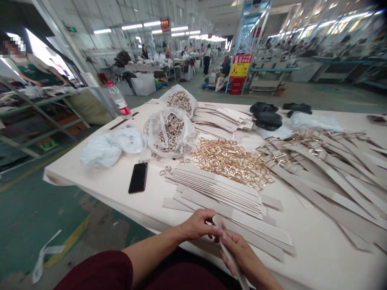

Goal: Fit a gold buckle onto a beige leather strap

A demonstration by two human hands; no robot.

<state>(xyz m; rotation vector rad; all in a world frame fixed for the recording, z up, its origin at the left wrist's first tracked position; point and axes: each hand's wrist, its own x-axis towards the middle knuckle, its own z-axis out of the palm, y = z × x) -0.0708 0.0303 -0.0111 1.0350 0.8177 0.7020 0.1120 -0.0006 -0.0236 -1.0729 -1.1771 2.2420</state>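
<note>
Close to the table's front edge, my left hand point(203, 224) pinches the upper end of a light grey-beige strap point(230, 256). That end looks bent over into a loop. My right hand point(240, 251) wraps the same strap just below, and its lower part runs down out of view. Whether a buckle sits in the fold is hidden by my fingers. Just beyond my hands lie flat strap pieces point(208, 201) in overlapping rows. Behind them spreads a pile of gold rectangular buckles point(232, 161).
Plastic bags of small beige loops point(173, 131) stand behind, near a phone point(138, 178), crumpled clear bags point(101, 149) and a bottle point(119, 100). Straps with buckles point(326, 161) heap at right. Black bundles point(267, 117) lie at the back. Other people work farther off.
</note>
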